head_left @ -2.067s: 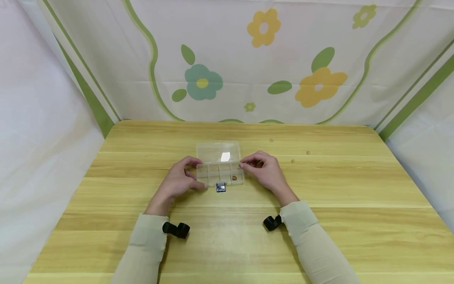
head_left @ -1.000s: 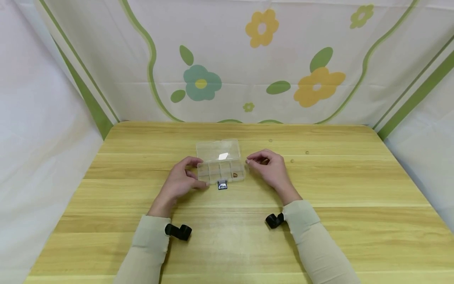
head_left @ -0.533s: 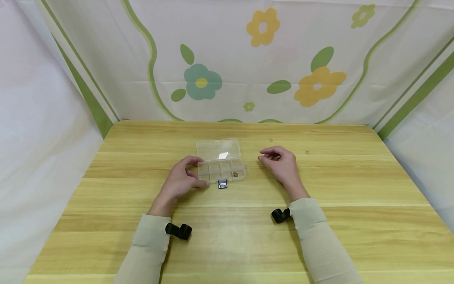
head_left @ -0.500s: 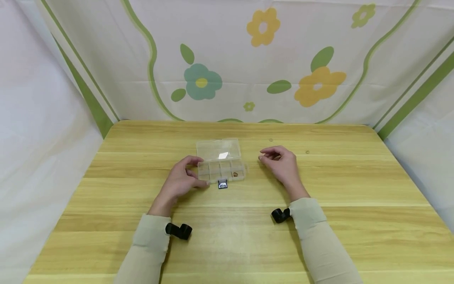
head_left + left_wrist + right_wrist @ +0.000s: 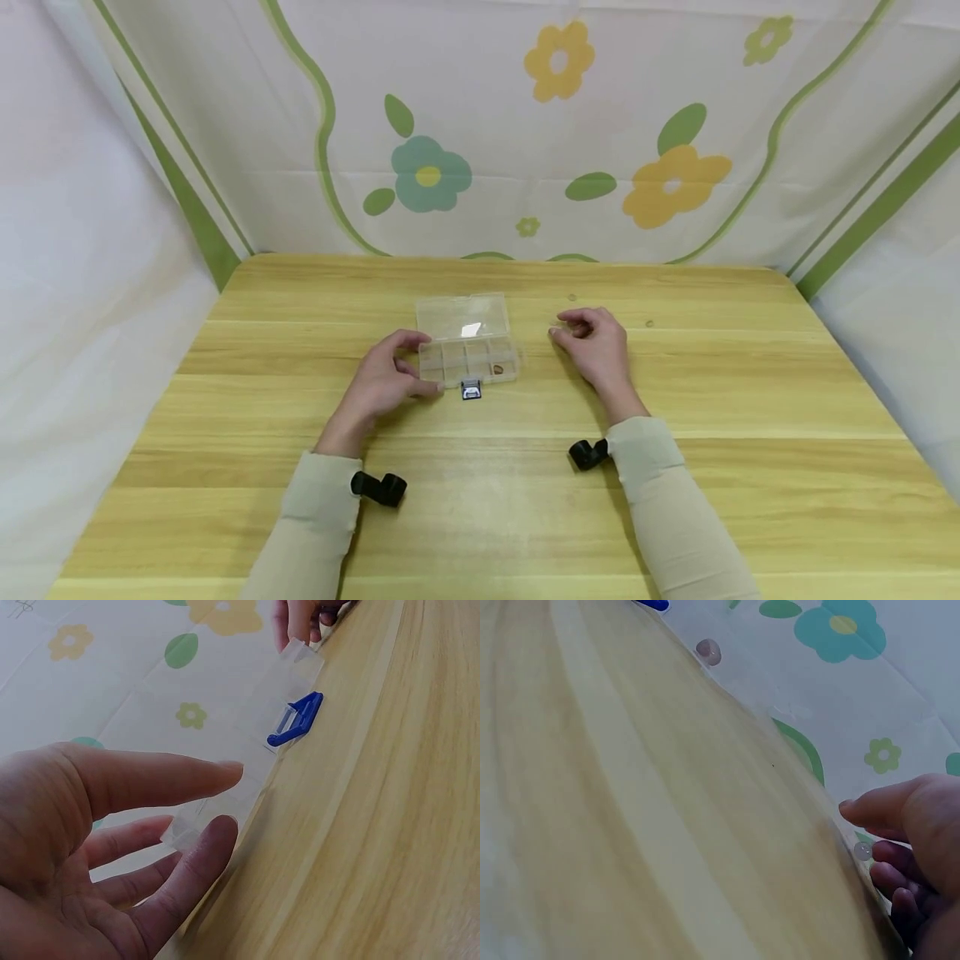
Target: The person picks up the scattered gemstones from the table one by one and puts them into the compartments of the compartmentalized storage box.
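A clear plastic compartment box (image 5: 454, 358) lies on the table with its lid (image 5: 457, 317) swung open toward the back. My left hand (image 5: 382, 377) holds the box's left end, thumb at the front and fingers at the back. A blue latch (image 5: 296, 720) juts from the front side. One brownish stone (image 5: 498, 369) sits in the front right compartment. My right hand (image 5: 596, 346) hovers low over the table to the right, fingers loosely curled, thumb and index apart. In the right wrist view a small clear bead (image 5: 862, 851) shows right by its fingertips.
Two small beads lie on the wooden table (image 5: 480, 517) farther back: one bead (image 5: 572, 297) behind my right hand, another bead (image 5: 650, 323) to its right. A flowered curtain (image 5: 480, 125) hangs along the back edge. Each sleeve carries a black wrist camera (image 5: 588, 455).
My right hand has drawn away from the box's right end and moved rightward, covering the nearest bead's spot. The left hand stays on the box, whose front has shifted slightly back.
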Tool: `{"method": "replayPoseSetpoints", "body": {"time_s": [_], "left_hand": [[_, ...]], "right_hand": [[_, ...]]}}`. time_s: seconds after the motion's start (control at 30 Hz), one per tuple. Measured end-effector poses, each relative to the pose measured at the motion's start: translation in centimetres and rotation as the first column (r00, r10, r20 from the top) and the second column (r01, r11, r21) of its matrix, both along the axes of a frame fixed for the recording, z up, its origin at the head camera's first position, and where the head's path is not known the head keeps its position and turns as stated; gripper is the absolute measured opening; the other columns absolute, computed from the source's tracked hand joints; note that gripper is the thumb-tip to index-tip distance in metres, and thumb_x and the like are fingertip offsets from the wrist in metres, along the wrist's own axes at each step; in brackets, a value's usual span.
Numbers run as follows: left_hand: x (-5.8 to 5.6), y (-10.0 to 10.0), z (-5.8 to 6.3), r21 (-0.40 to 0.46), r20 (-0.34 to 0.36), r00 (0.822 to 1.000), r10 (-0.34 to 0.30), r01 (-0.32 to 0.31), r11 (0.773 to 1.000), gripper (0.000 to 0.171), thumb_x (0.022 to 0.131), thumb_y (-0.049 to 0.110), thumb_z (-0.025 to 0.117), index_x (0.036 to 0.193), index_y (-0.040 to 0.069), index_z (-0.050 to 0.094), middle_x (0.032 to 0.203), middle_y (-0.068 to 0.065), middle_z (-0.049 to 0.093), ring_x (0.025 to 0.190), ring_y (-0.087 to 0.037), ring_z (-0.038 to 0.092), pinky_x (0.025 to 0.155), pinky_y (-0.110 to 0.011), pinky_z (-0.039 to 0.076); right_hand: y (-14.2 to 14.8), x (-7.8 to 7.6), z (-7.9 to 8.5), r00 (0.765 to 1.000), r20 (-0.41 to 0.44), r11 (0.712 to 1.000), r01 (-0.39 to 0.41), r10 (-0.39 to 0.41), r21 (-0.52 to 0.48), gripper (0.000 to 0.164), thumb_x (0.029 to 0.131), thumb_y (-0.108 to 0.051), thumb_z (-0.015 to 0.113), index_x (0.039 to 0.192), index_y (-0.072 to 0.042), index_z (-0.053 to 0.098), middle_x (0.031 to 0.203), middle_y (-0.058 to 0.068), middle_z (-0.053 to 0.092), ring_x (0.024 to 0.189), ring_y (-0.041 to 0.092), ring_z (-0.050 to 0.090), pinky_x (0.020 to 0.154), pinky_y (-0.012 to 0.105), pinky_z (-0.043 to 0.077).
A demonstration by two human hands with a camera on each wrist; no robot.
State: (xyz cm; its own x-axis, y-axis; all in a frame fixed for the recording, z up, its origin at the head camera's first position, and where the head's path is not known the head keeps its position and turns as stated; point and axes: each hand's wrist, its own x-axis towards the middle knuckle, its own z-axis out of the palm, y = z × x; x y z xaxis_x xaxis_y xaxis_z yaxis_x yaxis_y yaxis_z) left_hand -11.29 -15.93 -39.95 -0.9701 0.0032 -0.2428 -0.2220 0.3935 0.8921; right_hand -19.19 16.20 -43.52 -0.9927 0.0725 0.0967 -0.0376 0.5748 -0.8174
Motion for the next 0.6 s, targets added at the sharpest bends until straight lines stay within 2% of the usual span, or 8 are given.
{"method": "replayPoseSetpoints", "body": {"time_s": [0.17,0.4,0.6], "left_hand": [[0.0,0.0,0.0,0.010,0.003,1.000,-0.001,0.001,1.000,0.076,0.076,0.001,0.093,0.144,0.010,0.061,0.144,-0.014,0.058,0.091,-0.022,0.057,0.072,-0.029,0.047],[0.0,0.1,-0.1,0.007,0.005,1.000,-0.004,0.004,1.000,0.076,0.076,0.002,0.094,0.145,0.011,0.061,0.145,-0.013,0.058,0.092,-0.022,0.058,0.074,-0.030,0.047],[-0.1,0.0,-0.1,0.004,-0.003,1.000,-0.003,0.003,1.000,0.075,0.077,0.002,0.093,0.144,0.011,0.061,0.145,-0.013,0.058,0.092,-0.022,0.057,0.074,-0.030,0.047]], "right_hand": [[-0.3,-0.1,0.1,1.000,0.018,0.998,0.011,-0.012,0.055,0.030,0.096,-0.026,0.082,0.121,-0.009,0.079,0.111,0.011,0.065,0.096,0.025,0.062,0.086,0.036,0.051],[-1.1,-0.3,0.1,0.999,0.036,0.995,0.030,-0.034,0.094,0.027,0.100,-0.029,0.076,0.120,-0.010,0.079,0.118,0.013,0.065,0.102,0.030,0.064,0.091,0.046,0.054],[-1.4,-0.5,0.0,0.998,0.023,0.994,0.047,-0.050,0.103,0.024,0.101,-0.028,0.073,0.117,-0.011,0.080,0.116,0.012,0.066,0.099,0.029,0.064,0.091,0.045,0.054]]}}
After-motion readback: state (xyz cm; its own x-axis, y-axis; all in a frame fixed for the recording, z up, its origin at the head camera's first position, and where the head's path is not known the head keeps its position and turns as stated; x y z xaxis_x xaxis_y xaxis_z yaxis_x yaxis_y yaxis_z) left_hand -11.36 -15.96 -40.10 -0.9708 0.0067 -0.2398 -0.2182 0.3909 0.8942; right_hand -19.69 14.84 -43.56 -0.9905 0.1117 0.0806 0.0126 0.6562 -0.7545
